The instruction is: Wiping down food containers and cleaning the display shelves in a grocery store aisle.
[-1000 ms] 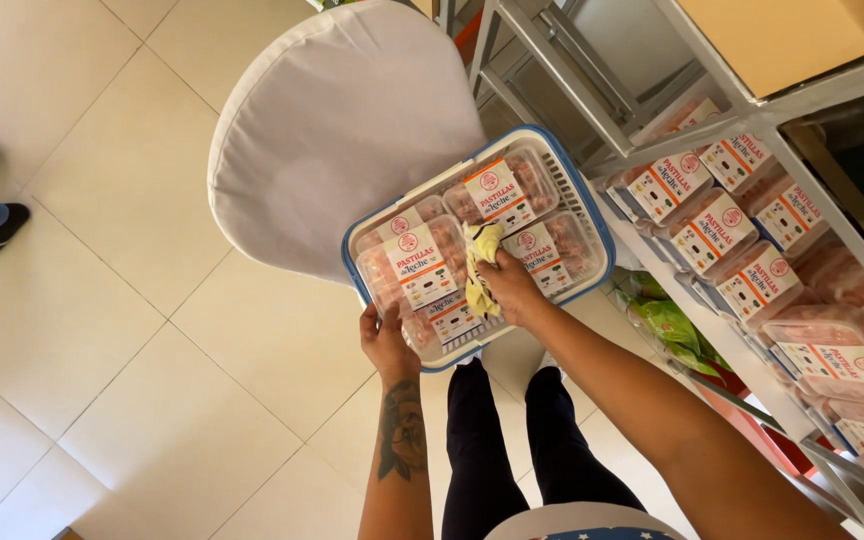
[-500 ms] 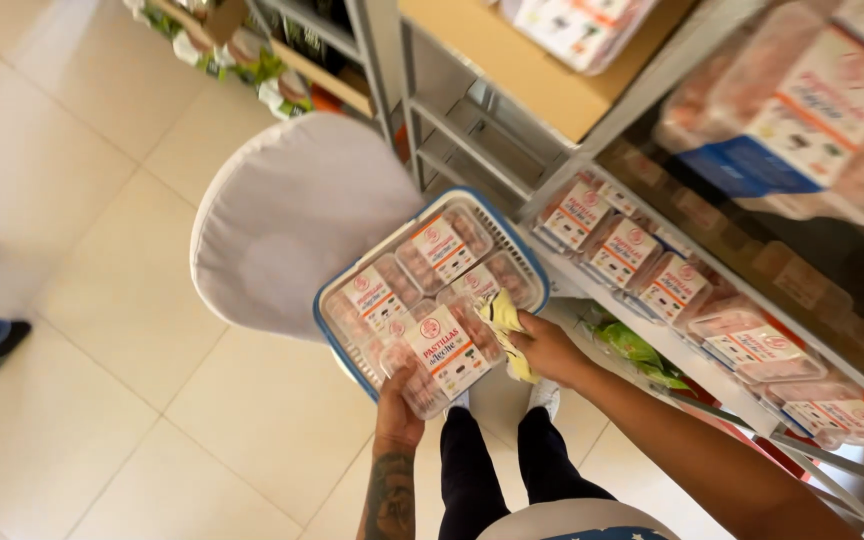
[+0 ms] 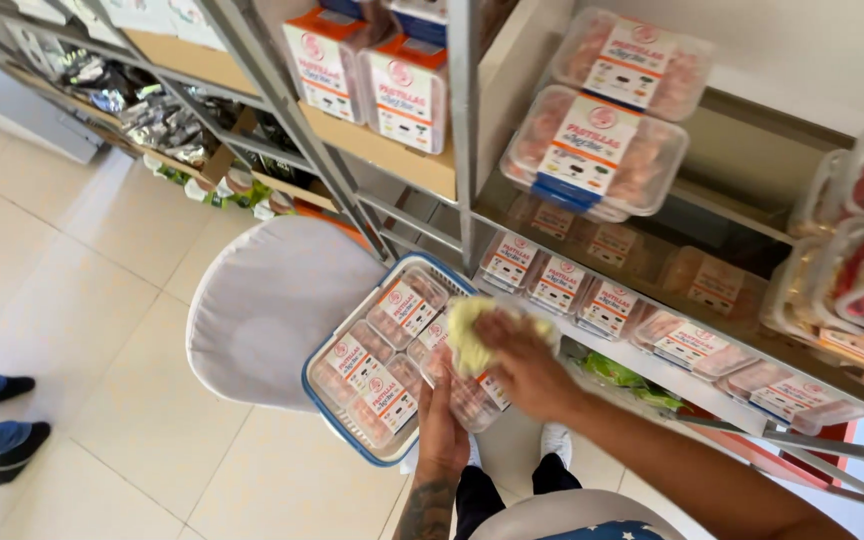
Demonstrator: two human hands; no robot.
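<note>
**Over the basket: one pack gets a wipe**

Above the blue-rimmed basket, the person holds one clear plastic pack of pink sweets up off the rest. The left hand is under and beside this pack, with its fingers pressed flat against the side. The right hand is on top. Its fingers curl and press a yellow cloth down on the pack's lid.

So the wiping looks like it is in the middle. This one pack is lifted and the cloth is on it. I cannot tell how clean it is.

More packs of the same kind lie inside the basket. The basket rests on a white covered chair. These packs look like they are left to do, but I cannot tell which ones have had a wipe.

Many packs already sit in a row on the metal shelf just beside the basket, and more sit on the shelves above. The held pack is not on the shelf yet.

Far off to the left, another person's feet stand on the tiled floor.
</note>
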